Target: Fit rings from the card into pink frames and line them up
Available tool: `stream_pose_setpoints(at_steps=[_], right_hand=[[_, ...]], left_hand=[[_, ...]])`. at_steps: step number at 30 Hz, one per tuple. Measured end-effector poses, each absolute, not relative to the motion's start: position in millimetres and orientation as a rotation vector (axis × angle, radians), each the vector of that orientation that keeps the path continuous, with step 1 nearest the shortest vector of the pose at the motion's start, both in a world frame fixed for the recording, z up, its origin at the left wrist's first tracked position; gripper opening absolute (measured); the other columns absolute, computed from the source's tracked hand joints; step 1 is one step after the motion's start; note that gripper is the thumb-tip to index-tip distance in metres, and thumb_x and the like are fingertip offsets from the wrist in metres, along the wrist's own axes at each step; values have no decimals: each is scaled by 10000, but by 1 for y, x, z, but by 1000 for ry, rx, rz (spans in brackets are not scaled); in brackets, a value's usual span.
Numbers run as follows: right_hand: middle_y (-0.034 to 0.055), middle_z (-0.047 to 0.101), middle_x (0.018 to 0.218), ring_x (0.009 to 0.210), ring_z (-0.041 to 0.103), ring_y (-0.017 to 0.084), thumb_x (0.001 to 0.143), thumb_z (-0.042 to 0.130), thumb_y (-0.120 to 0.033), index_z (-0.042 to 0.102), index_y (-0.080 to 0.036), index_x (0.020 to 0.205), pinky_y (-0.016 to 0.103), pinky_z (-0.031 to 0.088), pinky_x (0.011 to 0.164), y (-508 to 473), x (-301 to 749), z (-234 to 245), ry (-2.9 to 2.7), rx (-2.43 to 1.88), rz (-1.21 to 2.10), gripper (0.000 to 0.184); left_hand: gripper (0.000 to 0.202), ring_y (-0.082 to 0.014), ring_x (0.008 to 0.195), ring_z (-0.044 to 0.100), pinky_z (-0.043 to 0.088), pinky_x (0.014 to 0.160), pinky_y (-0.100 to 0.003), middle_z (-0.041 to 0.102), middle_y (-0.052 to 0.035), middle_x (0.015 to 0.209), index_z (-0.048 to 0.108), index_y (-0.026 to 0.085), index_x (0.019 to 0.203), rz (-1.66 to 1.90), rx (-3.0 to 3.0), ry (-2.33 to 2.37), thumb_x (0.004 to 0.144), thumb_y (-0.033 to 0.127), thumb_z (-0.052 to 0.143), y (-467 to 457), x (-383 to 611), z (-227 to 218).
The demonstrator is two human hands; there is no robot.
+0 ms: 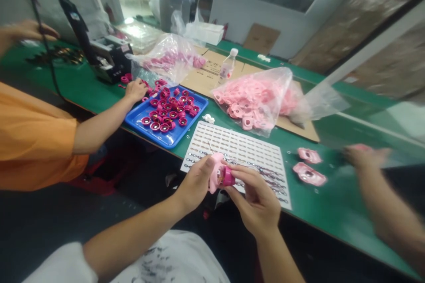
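Low in the centre of the frame, the left hand [195,183] and right hand [255,199] are both closed on a pink plastic frame [215,172], held up off the bench between them. A magenta cup [228,177] sits against it. The frame's long axis stands roughly upright, tilted a little, while the cup juts sideways — toward the right hand, so that hand is the nearer to it. Just beyond lies a white printed sheet [235,150] with rows of small shapes. Farther left, a co-worker's hand [136,89] rests beside a blue plastic tray [168,140] of magenta cups.
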State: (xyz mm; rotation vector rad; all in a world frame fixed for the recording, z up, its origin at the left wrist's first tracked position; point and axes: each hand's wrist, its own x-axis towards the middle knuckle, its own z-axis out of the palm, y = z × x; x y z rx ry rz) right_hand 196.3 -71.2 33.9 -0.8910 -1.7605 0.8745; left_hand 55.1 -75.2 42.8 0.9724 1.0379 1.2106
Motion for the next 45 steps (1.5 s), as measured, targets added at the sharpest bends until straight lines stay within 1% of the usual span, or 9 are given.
stream_pose_setpoints(at_steps=[5,9,14,18,25,31,35,40,45], right_hand=[[48,484,1042,969,459,211,694,533,-110,492,-257,1006,408,412,833,-68,203,41,-1877,-944,732,348],[30,500,1033,963,465,200,698,524,-101,496,-293,1017,363,424,835,-65,209,47,-2021,-918,575,374],[26,473,1066,986,445,194,704,506,-74,484,-274,1041,374,407,854,-65,209,47,-2075,-924,559,393],[28,469,1068,993,438,186,709,498,-72,490,-264,1030,370,398,865,-67,208,44,-2062,-923,608,374],[36,466,1076,1003,436,196,721,496,-115,486,-257,1007,393,402,855,-70,206,34,-1897,-974,765,319],[47,476,1063,990,446,203,727,491,-129,485,-258,1004,413,398,852,-72,204,32,-1824,-1023,755,306],[31,479,1061,989,445,195,727,490,-124,486,-269,1012,402,403,848,-71,208,37,-1923,-1013,703,321],[12,456,1089,1009,424,191,729,467,-83,462,-288,1072,384,382,880,-71,217,43,-2078,-1027,581,400],[12,442,1108,1023,412,198,738,458,-83,445,-294,1098,379,375,892,-70,220,44,-2166,-1044,512,418]], left_hand=[[410,-83,539,476,354,593,-205,382,71,429,518,186,986,1164,843,960,784,357,204,-74,56,41],[383,-78,604,488,346,594,-195,443,79,535,501,183,984,1165,805,920,784,345,216,-73,55,44],[374,-97,681,490,354,660,-205,439,57,534,540,127,737,1212,884,963,788,334,232,-72,58,40],[384,-101,578,457,384,664,-233,418,32,473,502,140,629,1239,948,980,792,385,256,-73,61,33],[435,-129,589,465,404,623,-264,411,25,470,484,179,1012,1246,838,964,785,448,228,-72,64,26],[479,-144,613,503,426,576,-259,555,-41,687,503,196,999,1218,725,893,739,519,262,-69,67,26],[459,-146,636,519,438,591,-256,569,-40,693,514,207,985,1232,718,907,733,514,286,-69,67,27],[490,-164,685,542,465,522,-258,549,-81,892,454,189,1046,1194,689,873,724,523,296,-70,65,25],[450,-166,681,563,478,556,-275,554,-81,889,476,176,1008,1182,697,860,733,496,321,-70,65,19]])
